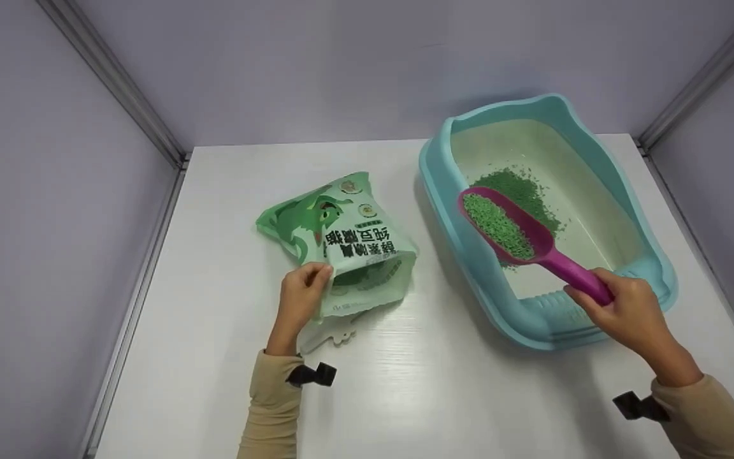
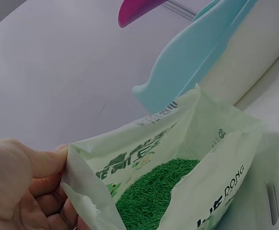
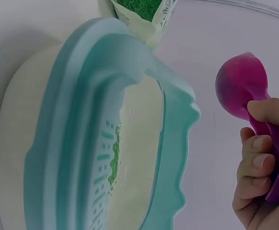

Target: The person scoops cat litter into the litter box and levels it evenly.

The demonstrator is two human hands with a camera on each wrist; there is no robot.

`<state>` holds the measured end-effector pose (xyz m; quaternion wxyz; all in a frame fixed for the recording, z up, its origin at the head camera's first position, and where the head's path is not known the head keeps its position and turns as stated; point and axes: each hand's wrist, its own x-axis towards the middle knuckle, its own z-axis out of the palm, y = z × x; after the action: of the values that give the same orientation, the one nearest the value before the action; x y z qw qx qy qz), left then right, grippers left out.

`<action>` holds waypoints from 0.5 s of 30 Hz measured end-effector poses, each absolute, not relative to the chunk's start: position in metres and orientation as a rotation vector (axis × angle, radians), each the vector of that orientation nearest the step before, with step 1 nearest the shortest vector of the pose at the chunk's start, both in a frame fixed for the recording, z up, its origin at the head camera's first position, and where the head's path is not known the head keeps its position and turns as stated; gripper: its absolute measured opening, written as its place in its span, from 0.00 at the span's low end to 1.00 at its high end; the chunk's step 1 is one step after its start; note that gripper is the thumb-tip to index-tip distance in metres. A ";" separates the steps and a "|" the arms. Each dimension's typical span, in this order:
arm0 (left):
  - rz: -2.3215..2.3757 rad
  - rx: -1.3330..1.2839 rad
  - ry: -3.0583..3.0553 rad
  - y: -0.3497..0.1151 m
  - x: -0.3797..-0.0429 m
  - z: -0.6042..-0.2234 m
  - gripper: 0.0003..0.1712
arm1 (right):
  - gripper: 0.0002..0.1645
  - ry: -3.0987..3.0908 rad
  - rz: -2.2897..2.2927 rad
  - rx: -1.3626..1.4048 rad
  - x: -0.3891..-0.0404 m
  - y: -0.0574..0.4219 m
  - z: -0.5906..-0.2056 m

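Observation:
My right hand [image 1: 628,312] grips the handle of a magenta scoop [image 1: 571,271], its bowl heaped with green cat litter pellets [image 1: 497,226]. The scoop hangs over the left side of a teal and cream litter box [image 1: 641,210], where a patch of the same green pellets [image 1: 520,191] lies on the floor of the box. With thumb and fingers my left hand [image 1: 302,293] pinches the mouth edge of a light green litter bag [image 1: 367,242]. The bag lies with its mouth held apart, and green pellets [image 2: 154,191] show inside it.
A pale flat object with a wavy edge [image 1: 335,335] lies partly under the bag's mouth. The white table [image 1: 214,287] meets grey walls [image 1: 316,70] at the back and both sides. The litter box has a raised rim [image 1: 513,105] at its far end.

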<state>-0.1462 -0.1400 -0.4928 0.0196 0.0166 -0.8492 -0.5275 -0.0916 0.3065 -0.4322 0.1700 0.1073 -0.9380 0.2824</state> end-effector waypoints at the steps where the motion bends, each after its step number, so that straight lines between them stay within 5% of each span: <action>1: -1.638 0.054 -2.636 -0.140 -0.146 -0.493 0.12 | 0.11 -2.667 0.788 0.305 -0.092 0.309 -0.431; 15: -1.653 0.069 -2.632 -0.139 -0.146 -0.491 0.12 | 0.12 -2.785 0.763 0.217 -0.096 0.346 -0.430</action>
<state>-0.1460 -0.1389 -0.4914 0.0163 0.0222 -0.8466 -0.5315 -0.0960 0.3463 -0.4301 0.1224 0.0745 -0.9545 0.2615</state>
